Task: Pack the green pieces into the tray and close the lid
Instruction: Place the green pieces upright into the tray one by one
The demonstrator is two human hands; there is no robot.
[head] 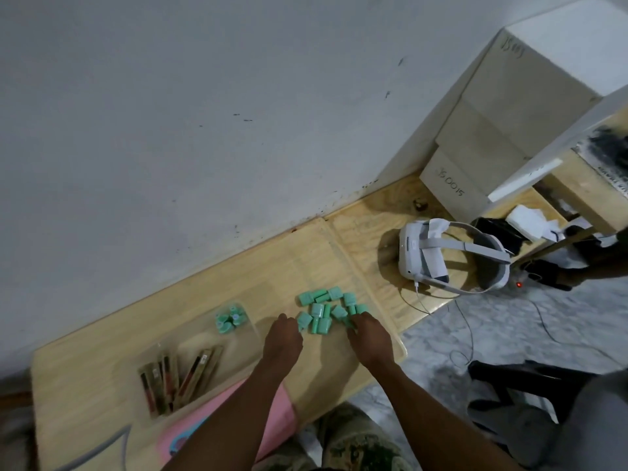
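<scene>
Both forearms reach up from the bottom edge to the green pieces [326, 309], a loose cluster on the clear lid [339, 253] lying flat on the wooden table [85, 385]. My left hand [282, 338] touches the cluster's near-left piece, fingers curled; whether it pinches, I cannot tell. My right hand [370, 338] grips a piece at the near-right edge. I judge the tray [200, 362], clear and holding a few pieces already, lies left of the cluster, nearer my left hand.
</scene>
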